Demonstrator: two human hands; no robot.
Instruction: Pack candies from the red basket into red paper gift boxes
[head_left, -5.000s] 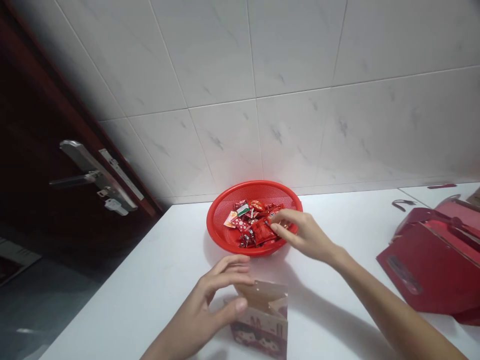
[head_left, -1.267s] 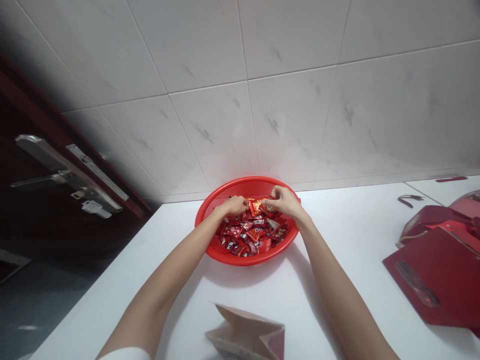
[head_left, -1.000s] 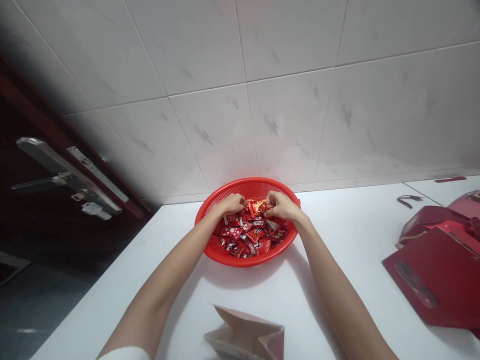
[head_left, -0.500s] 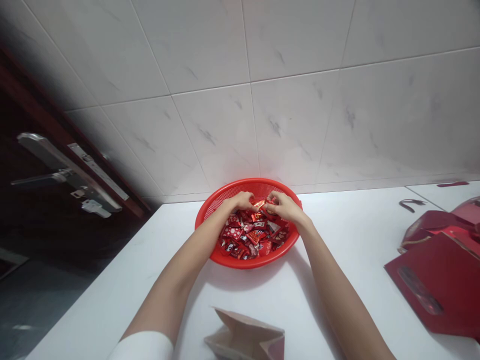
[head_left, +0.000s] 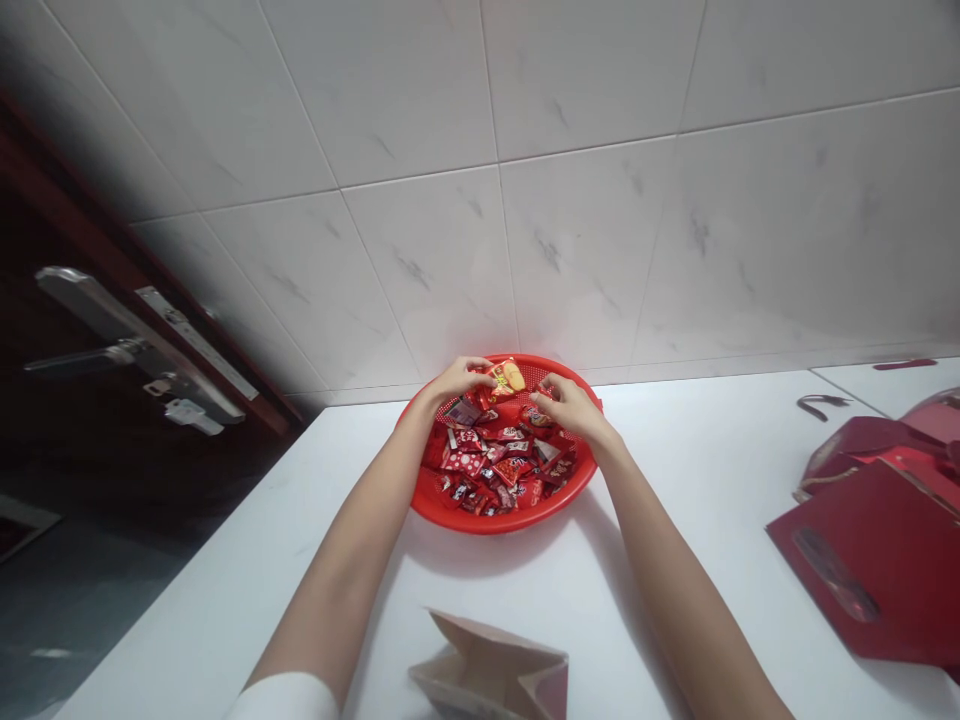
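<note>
- The snack packet (head_left: pixel 505 377) is red, with yellow rounds printed on its face, tilted toward the camera at the far side of the red plastic basket (head_left: pixel 495 525).
- The left hand (head_left: pixel 460 378) has its grip closed on the packet's left end, hiding that edge; the right hand (head_left: pixel 571 408) curls beside red wrappers — whether its grip holds one, I cannot tell.
- Wrapped sweets (head_left: pixel 491 468) fill the basket; nearer on the white surface (head_left: pixel 300 520) stands an open paper box (head_left: pixel 491 665).
- Half a second ago the packet sat lower, mostly hidden between both hands; now it is raised.
</note>
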